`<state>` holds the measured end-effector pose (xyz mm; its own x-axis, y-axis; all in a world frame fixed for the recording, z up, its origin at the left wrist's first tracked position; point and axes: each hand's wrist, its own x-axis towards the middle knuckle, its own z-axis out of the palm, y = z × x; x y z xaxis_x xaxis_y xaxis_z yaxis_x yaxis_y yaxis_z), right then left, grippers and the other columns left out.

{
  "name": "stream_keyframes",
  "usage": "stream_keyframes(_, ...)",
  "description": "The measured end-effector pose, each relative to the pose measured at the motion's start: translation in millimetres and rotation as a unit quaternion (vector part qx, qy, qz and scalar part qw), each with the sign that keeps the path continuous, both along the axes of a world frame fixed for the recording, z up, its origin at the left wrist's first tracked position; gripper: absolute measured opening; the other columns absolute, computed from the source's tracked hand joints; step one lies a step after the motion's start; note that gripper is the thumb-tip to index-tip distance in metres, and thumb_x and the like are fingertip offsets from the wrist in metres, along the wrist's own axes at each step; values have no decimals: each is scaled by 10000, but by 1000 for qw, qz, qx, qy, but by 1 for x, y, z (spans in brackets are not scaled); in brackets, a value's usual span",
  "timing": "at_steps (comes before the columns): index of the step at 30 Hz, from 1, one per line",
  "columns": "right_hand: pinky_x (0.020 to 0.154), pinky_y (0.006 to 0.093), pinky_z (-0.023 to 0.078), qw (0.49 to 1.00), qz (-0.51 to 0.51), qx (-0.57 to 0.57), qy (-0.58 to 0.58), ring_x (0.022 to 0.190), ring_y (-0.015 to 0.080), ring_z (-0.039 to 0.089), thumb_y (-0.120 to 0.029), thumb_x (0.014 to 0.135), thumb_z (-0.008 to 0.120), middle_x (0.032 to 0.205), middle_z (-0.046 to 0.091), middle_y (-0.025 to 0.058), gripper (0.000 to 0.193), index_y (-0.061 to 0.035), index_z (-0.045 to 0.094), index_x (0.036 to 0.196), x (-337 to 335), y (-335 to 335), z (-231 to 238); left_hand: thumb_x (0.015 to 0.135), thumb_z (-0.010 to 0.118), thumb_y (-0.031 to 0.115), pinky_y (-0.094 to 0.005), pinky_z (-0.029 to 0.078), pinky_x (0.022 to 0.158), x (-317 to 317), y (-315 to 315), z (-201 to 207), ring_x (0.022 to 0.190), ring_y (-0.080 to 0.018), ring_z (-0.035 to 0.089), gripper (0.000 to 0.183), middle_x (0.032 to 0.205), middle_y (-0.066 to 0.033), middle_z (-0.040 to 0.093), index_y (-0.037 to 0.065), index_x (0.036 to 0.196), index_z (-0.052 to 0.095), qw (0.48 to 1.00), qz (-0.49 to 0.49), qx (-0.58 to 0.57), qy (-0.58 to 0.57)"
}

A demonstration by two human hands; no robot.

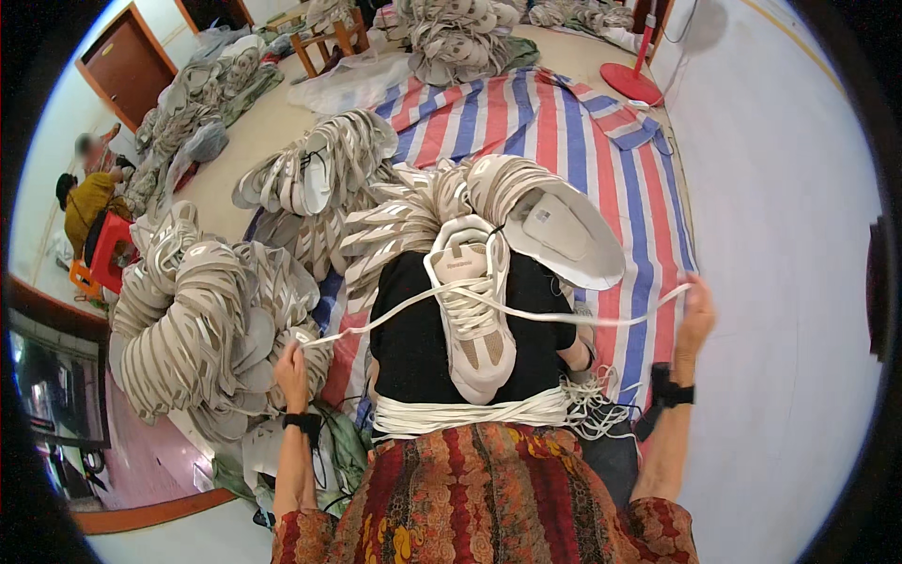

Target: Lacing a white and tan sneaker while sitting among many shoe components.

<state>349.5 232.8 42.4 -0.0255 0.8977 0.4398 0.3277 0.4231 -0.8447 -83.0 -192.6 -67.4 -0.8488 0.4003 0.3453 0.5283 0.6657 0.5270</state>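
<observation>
A beige and white sneaker upper point(481, 355) rests toe toward me on the black cloth point(399, 352) over my lap. Its white shoelace point(395, 308) is threaded through the eyelets, and the two loose lengths stretch out sideways. My left hand point(293, 371) pinches one length at the left, beside a pile of uppers. Out to the right, my right hand point(695, 320), slightly blurred, closes on the other length over the striped sheet's edge. A bundle of spare white laces point(470, 416) lies across my lap, its loose ends hanging at the right.
Stacks of nested uppers point(188, 329) stand at the left and beyond my knees point(423, 202). A striped sheet point(554, 122) covers the floor, with a white wall point(770, 282) at the right. Far off are a red stand base point(631, 85) and seated people point(94, 207).
</observation>
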Motion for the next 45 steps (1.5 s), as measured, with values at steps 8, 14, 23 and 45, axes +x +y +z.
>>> stream_keyframes(8, 526, 218, 453, 892, 407, -195, -35, 544, 91, 538, -24, 816, 471, 702, 617, 45, 232, -16, 549, 1035, -153, -61, -16, 868, 494, 84, -218, 457, 541, 29, 174, 98, 637, -142, 581, 240, 791, -115, 611, -49, 1067, 518, 834, -241, 366, -337)
stream_keyframes(14, 498, 199, 435, 881, 394, -254, -64, 542, 77, 555, -72, 828, 511, 693, 615, 38, 119, 12, 594, 817, -179, -57, -26, 862, 493, 73, -227, 488, 541, 74, 233, 126, 646, -124, 587, 150, 786, -90, 614, -37, 938, 560, 822, -342, 176, -420)
stream_keyframes(23, 628, 413, 442, 883, 411, 14, -224, 711, 374, 560, -155, 794, 531, 739, 586, 192, 148, -18, 584, 814, -184, -54, -16, 848, 524, 82, -210, 489, 527, 103, 266, 107, 661, -73, 589, 116, 748, -44, 623, -4, 859, 602, 832, -372, 114, -395)
stream_keyframes(45, 671, 372, 455, 850, 474, 174, -151, 747, 310, 569, -58, 730, 578, 810, 593, 138, 134, -26, 592, 859, -246, -103, 3, 870, 519, 113, -223, 498, 503, 78, 187, 65, 621, -120, 604, 106, 738, -53, 583, 10, 847, 529, 715, -218, 303, -591)
